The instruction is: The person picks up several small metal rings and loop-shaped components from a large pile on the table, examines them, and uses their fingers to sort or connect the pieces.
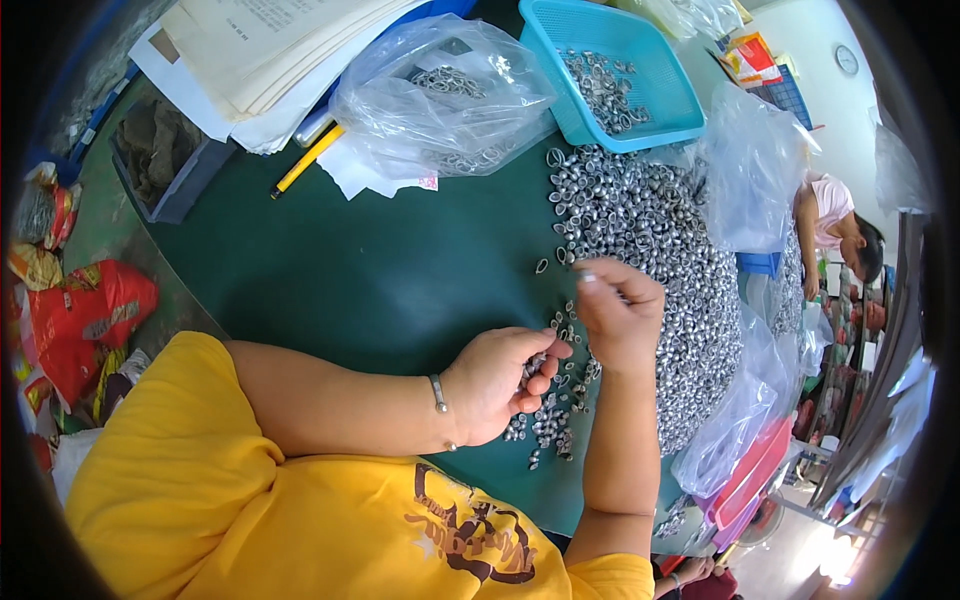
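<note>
My left hand (505, 385), a metal bangle (438, 394) on its wrist, curls around several small silver oval metal rings (532, 368). My right hand (620, 310) is closed in a pinch just right of it, over the edge of a large heap of the same small metal pieces (670, 270). Whatever its fingertips grip is too small and hidden to name. Below and between my hands lies a loose scatter of these pieces (550, 425). One single oval ring (541, 266) sits apart, left of the heap.
The table top is dark green (370, 270). At its far side stand a turquoise basket (660, 120) with metal pieces, a clear plastic bag (440, 100), a yellow pen (308, 160) and papers (260, 60). Plastic bags (755, 170) border the heap's right. Another person (835, 215) is at the right.
</note>
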The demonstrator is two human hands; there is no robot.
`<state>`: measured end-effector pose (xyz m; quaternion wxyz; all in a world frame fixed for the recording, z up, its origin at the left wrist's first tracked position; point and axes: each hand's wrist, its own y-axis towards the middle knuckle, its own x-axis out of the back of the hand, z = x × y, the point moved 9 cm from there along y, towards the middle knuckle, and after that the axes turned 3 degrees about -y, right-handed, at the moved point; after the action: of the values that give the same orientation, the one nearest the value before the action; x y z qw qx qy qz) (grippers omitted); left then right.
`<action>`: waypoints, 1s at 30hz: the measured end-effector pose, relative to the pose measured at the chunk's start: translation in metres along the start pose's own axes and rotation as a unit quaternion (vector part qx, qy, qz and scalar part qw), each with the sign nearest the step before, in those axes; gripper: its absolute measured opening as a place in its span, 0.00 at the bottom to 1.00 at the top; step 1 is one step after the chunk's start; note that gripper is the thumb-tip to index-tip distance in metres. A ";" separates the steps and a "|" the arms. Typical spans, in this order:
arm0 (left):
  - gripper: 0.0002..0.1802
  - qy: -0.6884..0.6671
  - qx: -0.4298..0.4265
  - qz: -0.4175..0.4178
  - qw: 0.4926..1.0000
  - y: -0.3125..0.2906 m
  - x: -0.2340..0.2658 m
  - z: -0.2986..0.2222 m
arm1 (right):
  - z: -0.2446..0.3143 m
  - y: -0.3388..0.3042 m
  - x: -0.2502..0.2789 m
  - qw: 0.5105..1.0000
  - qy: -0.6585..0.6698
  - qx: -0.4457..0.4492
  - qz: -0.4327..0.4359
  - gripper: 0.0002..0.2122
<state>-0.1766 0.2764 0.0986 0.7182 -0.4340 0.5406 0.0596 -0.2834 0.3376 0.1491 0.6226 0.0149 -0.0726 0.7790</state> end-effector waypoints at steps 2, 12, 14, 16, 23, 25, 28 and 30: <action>0.11 0.002 0.006 0.005 1.000 0.001 0.001 0.004 | 0.000 0.005 0.000 0.955 0.293 -0.018 0.053 0.05; 0.11 -0.005 0.023 0.009 1.000 0.001 0.001 0.008 | 0.026 0.026 -0.028 0.797 -0.564 0.208 -0.060 0.04; 0.11 -0.005 0.025 0.012 1.000 0.000 0.000 0.009 | 0.028 0.025 -0.023 0.827 -0.501 0.250 -0.059 0.03; 0.11 -0.009 0.022 0.012 1.000 0.000 0.002 0.008 | 0.015 0.032 -0.010 0.935 -0.319 0.151 -0.042 0.03; 0.11 -0.017 0.026 0.009 0.999 0.001 0.001 0.010 | -0.014 0.002 -0.019 0.835 0.513 -0.157 0.125 0.04; 0.10 -0.026 0.021 0.031 0.999 0.001 -0.001 0.009 | -0.011 -0.005 -0.021 0.795 0.572 -0.152 0.134 0.04; 0.10 -0.018 -0.024 0.013 0.999 0.004 0.001 0.002 | -0.006 -0.014 -0.021 0.758 0.621 -0.140 0.142 0.06; 0.10 -0.032 -0.060 0.020 0.997 0.006 0.000 -0.007 | 0.004 -0.018 -0.018 0.773 0.611 -0.097 0.140 0.08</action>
<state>-0.1846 0.2755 0.0956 0.7064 -0.4637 0.5210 0.1201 -0.2623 0.3235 0.1527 0.4176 -0.5354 0.2467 0.6915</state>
